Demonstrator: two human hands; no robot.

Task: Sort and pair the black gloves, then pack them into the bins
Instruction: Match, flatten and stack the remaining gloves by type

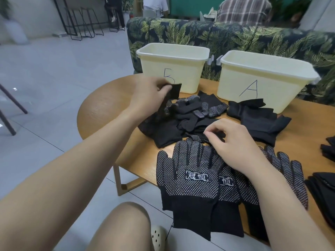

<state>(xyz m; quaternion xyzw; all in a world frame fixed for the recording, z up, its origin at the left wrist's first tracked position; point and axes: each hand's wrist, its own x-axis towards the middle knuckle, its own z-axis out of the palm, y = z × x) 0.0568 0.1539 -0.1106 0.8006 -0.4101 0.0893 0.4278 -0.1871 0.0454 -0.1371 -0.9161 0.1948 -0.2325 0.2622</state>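
A heap of black gloves, some dotted white, lies in the middle of the wooden table. My left hand grips the cuff of one glove from the heap and holds it up in front of bin B. My right hand pinches a dotted glove at the heap's near edge. Flat dotted gloves with white printed labels lie stacked at the table's near edge, partly under my right forearm. Plain black gloves lie in front of bin A.
More black gloves lie at the table's right edge. Both cream bins stand at the back of the table, before a leaf-patterned sofa. My bare knee and a cream shoe show below the table. Tiled floor lies to the left.
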